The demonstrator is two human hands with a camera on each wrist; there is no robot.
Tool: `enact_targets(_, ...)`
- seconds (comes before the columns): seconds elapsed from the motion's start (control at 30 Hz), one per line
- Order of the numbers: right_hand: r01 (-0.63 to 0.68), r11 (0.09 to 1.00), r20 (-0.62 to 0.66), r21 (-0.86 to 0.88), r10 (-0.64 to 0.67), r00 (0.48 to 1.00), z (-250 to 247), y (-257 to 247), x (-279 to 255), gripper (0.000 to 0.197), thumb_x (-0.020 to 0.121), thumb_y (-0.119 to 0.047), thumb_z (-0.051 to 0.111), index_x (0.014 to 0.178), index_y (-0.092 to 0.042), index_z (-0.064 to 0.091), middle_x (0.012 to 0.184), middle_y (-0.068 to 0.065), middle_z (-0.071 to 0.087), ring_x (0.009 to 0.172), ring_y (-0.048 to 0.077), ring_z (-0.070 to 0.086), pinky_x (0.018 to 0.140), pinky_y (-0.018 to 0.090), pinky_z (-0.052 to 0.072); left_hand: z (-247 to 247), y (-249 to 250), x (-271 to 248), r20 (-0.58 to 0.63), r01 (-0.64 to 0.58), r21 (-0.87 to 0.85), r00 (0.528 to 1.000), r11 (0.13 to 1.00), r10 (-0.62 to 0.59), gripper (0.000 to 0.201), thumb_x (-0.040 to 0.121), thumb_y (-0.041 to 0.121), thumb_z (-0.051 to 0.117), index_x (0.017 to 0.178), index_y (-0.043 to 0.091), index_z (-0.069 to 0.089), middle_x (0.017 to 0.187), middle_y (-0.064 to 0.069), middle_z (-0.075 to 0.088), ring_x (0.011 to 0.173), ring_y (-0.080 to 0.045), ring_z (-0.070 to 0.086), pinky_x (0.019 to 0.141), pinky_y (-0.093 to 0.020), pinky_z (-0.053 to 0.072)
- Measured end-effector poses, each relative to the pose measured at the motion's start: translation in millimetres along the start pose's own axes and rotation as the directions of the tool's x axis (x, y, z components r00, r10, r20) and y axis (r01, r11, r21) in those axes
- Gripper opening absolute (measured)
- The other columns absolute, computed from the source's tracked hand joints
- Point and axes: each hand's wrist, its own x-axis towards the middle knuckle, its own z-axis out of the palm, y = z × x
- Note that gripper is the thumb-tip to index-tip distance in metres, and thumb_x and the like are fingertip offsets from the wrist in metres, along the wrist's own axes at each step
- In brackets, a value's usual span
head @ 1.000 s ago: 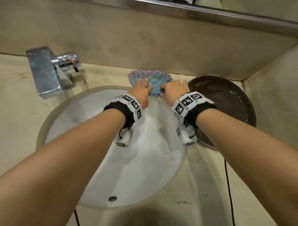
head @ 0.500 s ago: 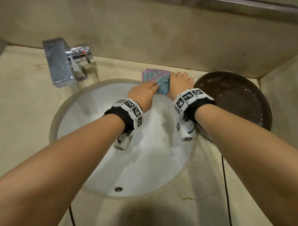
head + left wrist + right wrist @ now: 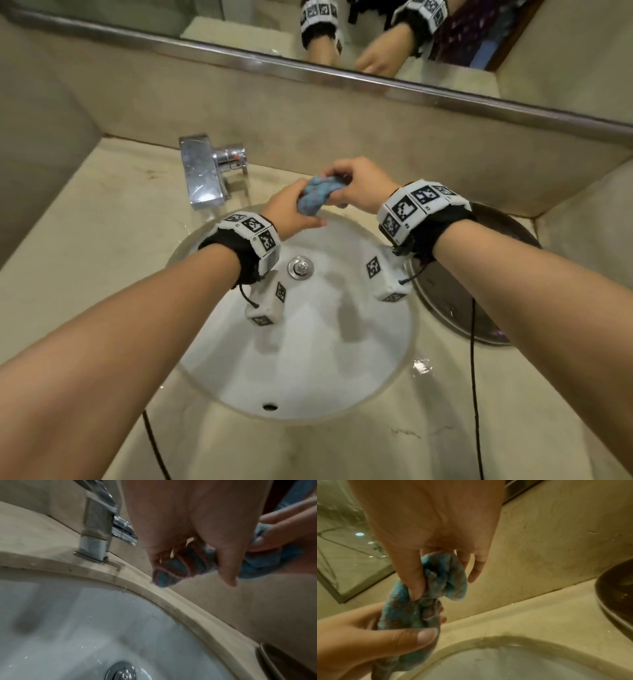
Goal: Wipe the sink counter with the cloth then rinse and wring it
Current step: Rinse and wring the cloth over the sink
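The blue and pink striped cloth [image 3: 317,198] is bunched into a roll and held in the air above the far rim of the white sink basin [image 3: 308,359]. My left hand [image 3: 294,210] grips its lower end. The upper end is gripped by my right hand [image 3: 356,186]. In the left wrist view the cloth [image 3: 181,568] sticks out below my curled left fingers [image 3: 226,566]. In the right wrist view the cloth [image 3: 435,582] runs twisted from my right hand [image 3: 436,566] down into my left hand [image 3: 385,634].
A chrome tap [image 3: 205,174] stands on the beige counter [image 3: 85,240] left of the hands. A dark round pan [image 3: 472,308] sits at the basin's right. The drain [image 3: 300,267] lies under the wrists. A mirror [image 3: 342,41] runs above the backsplash. A puddle [image 3: 423,366] wets the counter.
The cloth lay flat on the counter behind the basin under both hands; now both hands have lifted it off the counter, bunched up between them. The view has tilted up toward the mirror.
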Motion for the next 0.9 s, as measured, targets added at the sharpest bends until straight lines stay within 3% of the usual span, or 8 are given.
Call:
enact_targets(0.07, 0.034, 0.998, -0.046, 0.044, -0.032, 0.998, -2.9, -11.7, -1.3, 0.027, 0.076, 0.006, 0.065, 0.103, 0.004, 0.064, 0.069, 0.006, 0.059, 0.055, 0.009, 0.055, 0.059, 0.022, 0.048, -13.1, -0.7, -3.3, -0.045, 0.035, -0.023, 0.998, 0.999, -0.036, 0.053, 0.076, 0.022, 0.075, 0.12, 0.01, 0.05, 0.112, -0.009, 0.063, 0.092, -0.022, 0.061, 0.073, -0.03, 0.049)
enact_targets(0.23, 0.005, 0.994, -0.173, 0.113, 0.014, 0.985, -6.5, -23.4, 3.7, 0.03, 0.077, 0.005, 0.065, 0.106, 0.0, 0.064, 0.086, 0.01, 0.062, 0.078, 0.022, 0.059, 0.074, 0.034, 0.053, -32.9, 5.6, -13.1, -0.004, 0.123, -0.231, 0.992, 0.965, -0.127, 0.043, 0.083, 0.013, 0.067, 0.121, 0.008, 0.047, 0.082, -0.006, 0.062, 0.063, -0.013, 0.06, 0.044, -0.021, 0.044)
enact_targets(0.37, -0.024, 0.997, -0.062, 0.07, 0.029, 0.998, -1.1, -32.4, 0.3, 0.039, 0.08, 0.002, 0.065, 0.117, 0.0, 0.055, 0.09, 0.009, 0.058, 0.078, 0.024, 0.059, 0.077, 0.039, 0.055, -46.0, 10.6, -16.5, -0.03, 0.151, -0.299, 0.985, 0.942, -0.168, 0.027, 0.085, 0.003, 0.063, 0.107, 0.011, 0.05, 0.074, -0.003, 0.054, 0.059, -0.013, 0.054, 0.06, -0.03, 0.05)
enact_targets(0.5, 0.011, 0.983, -0.105, 0.181, 0.008, 0.994, 9.0, -41.0, -2.6, 0.046, 0.081, 0.0, 0.068, 0.123, 0.001, 0.052, 0.085, 0.003, 0.054, 0.077, 0.019, 0.056, 0.056, 0.009, 0.049, -56.5, 16.5, -19.3, -0.062, 0.108, -0.592, 0.982, 0.799, -0.178, 0.031, 0.087, -0.006, 0.052, 0.115, 0.005, 0.049, 0.074, -0.01, 0.054, 0.042, -0.008, 0.057, 0.045, -0.019, 0.046)
enact_targets(0.57, 0.007, 0.972, -0.196, 0.233, 0.04, 0.98, 14.7, -45.3, -1.6, 0.042, 0.081, -0.007, 0.07, 0.119, 0.001, 0.054, 0.083, 0.004, 0.052, 0.068, 0.013, 0.053, 0.05, 0.006, 0.042, -58.3, 22.0, -18.6, -0.046, 0.11, -0.691, 0.98, 0.715, -0.196, 0.022, 0.092, 0.003, 0.047, 0.114, 0.006, 0.05, 0.077, -0.014, 0.053, 0.041, -0.009, 0.056, 0.04, -0.015, 0.038)
enact_targets(0.67, -0.022, 0.967, -0.192, 0.253, 0.073, 0.979, 20.7, -53.3, 3.5, 0.042, 0.079, -0.015, 0.074, 0.112, 0.002, 0.056, 0.089, 0.008, 0.053, 0.078, 0.017, 0.053, 0.06, 0.015, 0.042, -53.3, 28.5, -20.1, -0.025, 0.226, -0.657, 0.947, 0.719, -0.32, 0.02, 0.097, 0.029, 0.044, 0.107, 0.013, 0.052, 0.071, -0.009, 0.053, 0.039, -0.009, 0.054, 0.052, -0.026, 0.052)
enact_targets(0.8, -0.091, 0.967, -0.091, 0.238, 0.116, 0.989, 18.3, -56.2, 6.0, 0.038, 0.081, -0.011, 0.071, 0.114, 0.003, 0.059, 0.094, 0.008, 0.057, 0.086, 0.017, 0.055, 0.07, 0.02, 0.048, -49.6, 27.1, -21.1, 0.187, 0.303, -0.83, 0.942, 0.469, -0.277, 0.034, 0.099, 0.037, 0.035, 0.117, 0.014, 0.053, 0.094, -0.008, 0.063, 0.079, -0.02, 0.062, 0.075, -0.032, 0.054)
enact_targets(0.9, -0.155, 0.854, 0.054, 0.496, 0.148, 0.988, 18.1, -52.9, -2.3, 0.028, 0.09, 0.006, 0.051, 0.118, 0.011, 0.056, 0.09, 0.012, 0.06, 0.076, 0.018, 0.058, 0.07, 0.018, 0.056, -56.1, 22.7, -23.3, 0.233, 0.32, -0.879, 0.935, 0.354, -0.267, 0.047, 0.094, 0.031, 0.047, 0.13, 0.001, 0.047, 0.127, -0.014, 0.058, 0.113, -0.028, 0.058, 0.086, -0.033, 0.052)
